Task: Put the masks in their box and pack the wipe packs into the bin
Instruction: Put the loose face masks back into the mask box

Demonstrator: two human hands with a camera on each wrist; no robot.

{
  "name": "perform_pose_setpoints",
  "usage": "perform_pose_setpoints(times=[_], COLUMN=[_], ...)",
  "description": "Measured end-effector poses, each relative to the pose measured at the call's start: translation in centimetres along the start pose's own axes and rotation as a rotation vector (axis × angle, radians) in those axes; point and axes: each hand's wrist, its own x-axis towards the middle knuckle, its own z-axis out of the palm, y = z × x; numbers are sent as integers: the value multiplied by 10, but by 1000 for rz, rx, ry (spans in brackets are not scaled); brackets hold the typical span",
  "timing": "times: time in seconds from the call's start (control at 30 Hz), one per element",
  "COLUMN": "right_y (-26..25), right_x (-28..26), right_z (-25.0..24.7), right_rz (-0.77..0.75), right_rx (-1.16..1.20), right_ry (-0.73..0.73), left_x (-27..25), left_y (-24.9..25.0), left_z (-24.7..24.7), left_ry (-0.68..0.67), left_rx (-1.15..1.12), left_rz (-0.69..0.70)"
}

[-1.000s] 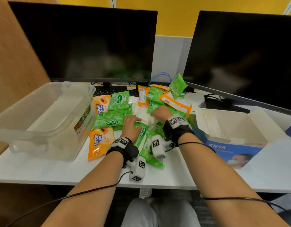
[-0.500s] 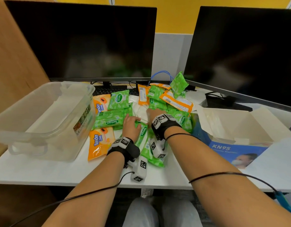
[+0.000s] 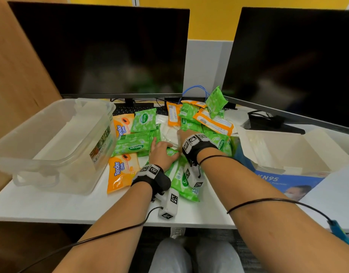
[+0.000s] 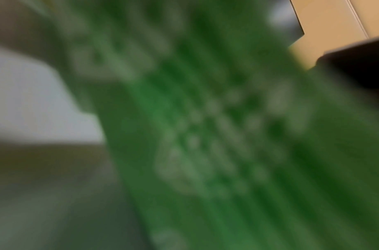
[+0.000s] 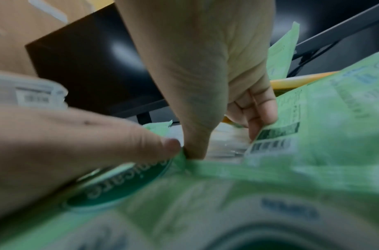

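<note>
A heap of wipe packs (image 3: pixel 142 142) fills the middle of the head view, green ones and orange ones overlapping on the white desk (image 3: pixel 51 205). Both hands are down in it. The left hand (image 3: pixel 162 154) lies palm down on the green packs just below centre, fingers spread flat and pressing, gripping nothing I can see. The right hand (image 3: pixel 186 134) sits just to its right and a little higher, reaching onto the clear-wrapped white masks (image 3: pixel 169 132) in the gap among the packs. From the right wrist view its thumb (image 5: pixel 197 135) and fingers (image 5: pixel 261 115) point down into that wrapping beside a green pack (image 5: pixel 312 135), but whether they have closed on a mask I cannot tell. The left thumb (image 5: pixel 120 135) shows at the left of that view, nearly touching the right thumb. The left wrist view is a green blur.

The clear bin (image 3: pixel 51 138) stands at the left of the frame, next to the heap, with no packs in it. The mask box (image 3: pixel 287 154), flaps open, sits at the right, touching the heap's edge. Another mask (image 3: pixel 235 117) lies above it. Two dark monitors (image 3: pixel 102 50) stand across the top.
</note>
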Motion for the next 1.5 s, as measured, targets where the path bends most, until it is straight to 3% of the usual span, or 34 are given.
perform_pose_setpoints(times=[0.37,0.53,0.63,0.73,0.83,0.9,1.03,1.17,1.33,1.43,1.5], right_y=[3,7,6,15,30,37,51,75,121,143,155], right_x=[18,9,-8,-22,-40,-54,-80,-106,-138,-164,-179], right_z=[-10,-54,-84,-99,-100,-97,-86,-84,-107,-125,-131], right_rz=[7,24,-1,59,103,109,60,-22,-64,-71,-58], right_rx=[-86,428,748,935,1140,1210,1271,1289,1039,793,785], right_ry=[33,287,450,471,438,380,299,473,480,436,448], left_x=[-2,0,4,1,1,1,-4,-16,-34,-44,-48], left_y=[1,5,10,24,41,56,86,112,144,170,184], left_z=[-2,-4,-13,-40,-74,-94,-111,-112,-110,-110,-108], left_ry=[8,11,-58,-52,-32,-104,-89,-33,-338,-432,-500], left_rx=[-65,-154,-414,-835,-1231,-1345,-1156,-1092,-1110,-1056,-1092], left_rz=[-4,-43,-193,-258,-214,-155,-34,106,223,259,301])
